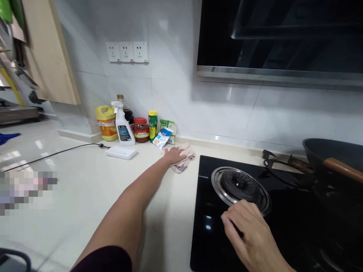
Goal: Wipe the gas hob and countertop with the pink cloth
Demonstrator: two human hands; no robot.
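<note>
My left hand (173,155) reaches out to the back of the white countertop (159,196) and lies on a crumpled pale cloth (185,160) with darker marks. Its fingers are stretched out flat over the cloth, pressing it to the counter. Just behind the cloth lean a blue-and-white packet (162,138) and a green packet (171,128). My right hand (246,226) is curled in a loose fist over the black glass cooktop (207,241), in front of the round burner (241,185). Nothing shows in it, though its fingertips are partly hidden.
Along the wall stand a yellow jug (107,124), a white spray bottle (124,128), a dark bottle, a red-lidded jar (141,130) and a green container (153,126). A white box (121,152) with a black cable lies nearer. A wok (331,149) sits right; the range hood (272,75) overhangs.
</note>
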